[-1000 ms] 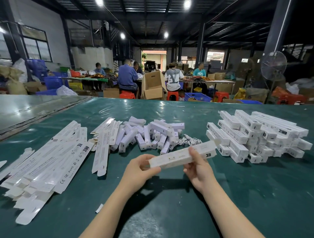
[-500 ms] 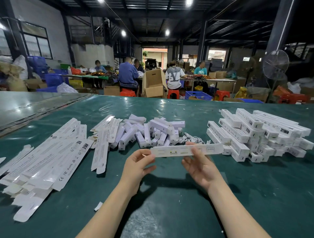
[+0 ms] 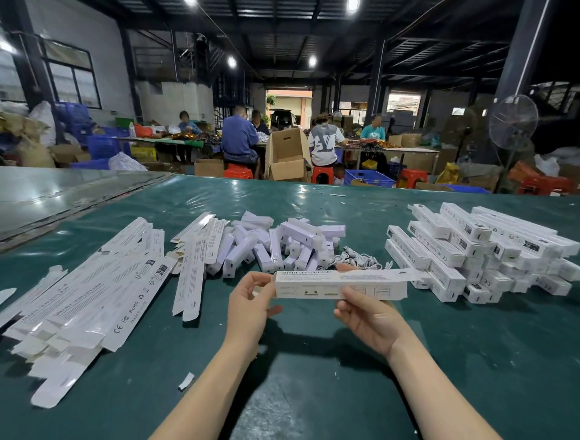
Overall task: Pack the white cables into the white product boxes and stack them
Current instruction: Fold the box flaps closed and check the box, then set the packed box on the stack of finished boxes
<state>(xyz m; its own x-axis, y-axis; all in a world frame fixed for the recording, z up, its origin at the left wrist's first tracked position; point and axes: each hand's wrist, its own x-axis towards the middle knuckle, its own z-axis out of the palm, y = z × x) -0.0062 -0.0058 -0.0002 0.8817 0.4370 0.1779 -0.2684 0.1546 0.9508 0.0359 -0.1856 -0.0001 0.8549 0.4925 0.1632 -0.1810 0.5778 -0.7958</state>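
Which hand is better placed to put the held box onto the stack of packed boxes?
Probably the right hand: it grips the box near its middle and is nearer the stack. The left hand is at the box's left end.

The long white cardboard box [image 3: 314,284] hides part of the tangled white cables [image 3: 361,260]; its small print is unreadable.

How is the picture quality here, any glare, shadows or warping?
Head view: ceiling lamps blow out white and streak glare across the table; head view: the left hand, right hand and box drop dark shadows on it; head view: the wide lens tilts the right pillar, box print reads sharp.
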